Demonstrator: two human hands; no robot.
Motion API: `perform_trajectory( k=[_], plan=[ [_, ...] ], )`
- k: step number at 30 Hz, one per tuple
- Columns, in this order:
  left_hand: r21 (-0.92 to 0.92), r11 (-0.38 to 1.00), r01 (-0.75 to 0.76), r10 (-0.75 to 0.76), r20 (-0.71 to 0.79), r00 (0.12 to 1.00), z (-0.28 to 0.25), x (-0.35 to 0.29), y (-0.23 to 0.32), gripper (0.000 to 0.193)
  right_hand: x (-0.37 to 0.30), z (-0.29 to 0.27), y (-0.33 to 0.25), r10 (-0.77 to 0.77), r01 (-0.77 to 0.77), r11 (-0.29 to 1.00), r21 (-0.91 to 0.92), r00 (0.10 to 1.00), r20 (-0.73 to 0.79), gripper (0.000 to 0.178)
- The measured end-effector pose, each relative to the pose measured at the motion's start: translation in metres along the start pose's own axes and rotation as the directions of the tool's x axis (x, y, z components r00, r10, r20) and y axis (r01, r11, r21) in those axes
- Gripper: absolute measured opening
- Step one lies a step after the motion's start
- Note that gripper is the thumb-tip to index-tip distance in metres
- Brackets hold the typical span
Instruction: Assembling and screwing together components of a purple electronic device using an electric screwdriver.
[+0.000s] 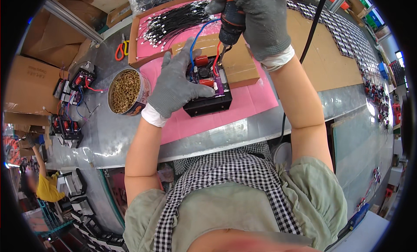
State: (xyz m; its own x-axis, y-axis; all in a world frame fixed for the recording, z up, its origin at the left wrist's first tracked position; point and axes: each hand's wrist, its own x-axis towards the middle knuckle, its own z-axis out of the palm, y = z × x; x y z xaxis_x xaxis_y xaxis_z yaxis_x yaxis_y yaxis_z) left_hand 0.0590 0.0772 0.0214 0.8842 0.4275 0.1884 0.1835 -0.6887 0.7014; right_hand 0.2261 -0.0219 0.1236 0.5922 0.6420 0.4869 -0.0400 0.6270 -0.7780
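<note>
My right hand, in a grey glove, is wrapped round a dark electric screwdriver. Its bit points down at the far right part of a small black electronic unit. Whether the tip touches a screw is too small to tell. The unit has a purple circuit board with red components, a red wire and a blue wire. Also gloved in grey, my left hand grips the unit from its left, thumb across the near side of the board and fingers toward the back.
A pink sheet lies under the unit, beside a cardboard box. Left stand a tub of brass-coloured screws, scissors and wired units. Black cables fill a tray behind. A black cord hangs at right.
</note>
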Motion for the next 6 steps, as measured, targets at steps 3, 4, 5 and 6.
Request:
perform_trajectory(
  k=[3, 4, 5, 6],
  plan=[
    [0.021, 0.999, 0.027, -0.028, 0.047, 0.998, -0.0018, 0.0012, 0.0014, 0.129, -0.0019, -0.0034, -0.0056, 0.057, -0.052, 0.994, -0.096, 0.997, 0.051, 0.031],
    [0.01, 0.999, 0.032, -0.032, 0.042, 0.999, -0.0019, 0.0007, 0.0021, 0.129, -0.0011, -0.0044, -0.0062, 0.057, -0.053, 0.994, -0.093, 0.997, 0.05, 0.031],
    [-0.001, 0.999, 0.036, -0.036, 0.037, 0.999, -0.0018, 0.0001, 0.003, 0.129, -0.0002, -0.0053, -0.0065, 0.066, -0.058, 0.992, -0.116, 0.995, 0.072, 0.032],
    [0.0, 0.999, 0.036, -0.036, 0.04, 0.999, -0.0011, 0.0009, 0.0024, 0.129, 0.0005, -0.0072, -0.0057, 0.075, -0.062, 0.988, -0.139, 0.993, 0.091, 0.034]
  ],
)
